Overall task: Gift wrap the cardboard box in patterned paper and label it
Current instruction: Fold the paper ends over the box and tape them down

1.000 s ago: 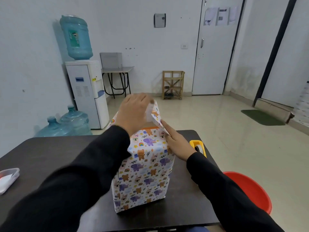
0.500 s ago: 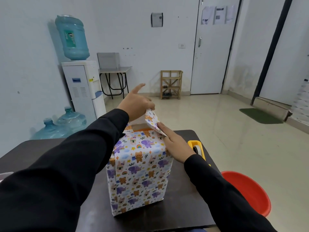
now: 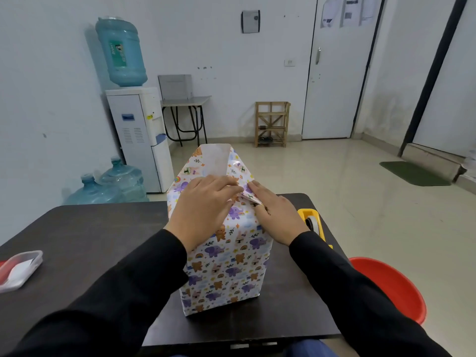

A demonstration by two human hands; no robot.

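Note:
The box (image 3: 226,264) stands upright on the dark table (image 3: 85,235), covered in white paper printed with small animals. At its top the far paper flap (image 3: 215,159) sticks up, white side toward me. My left hand (image 3: 203,204) lies flat on the box top, fingers together, pressing the paper down. My right hand (image 3: 275,215) rests on the top right edge and holds down a folded triangular side flap (image 3: 248,195). The fingertips of both hands nearly meet at that fold. The cardboard itself is hidden under paper.
A yellow tape dispenser (image 3: 313,222) sits on the table just right of the box, partly behind my right wrist. A clear plastic container (image 3: 18,269) lies at the table's left edge. A red tub (image 3: 391,284) stands on the floor to the right.
My left hand came down from the raised flap and now presses flat on the box top. The far flap stands up free. My right hand stayed on the right side fold.

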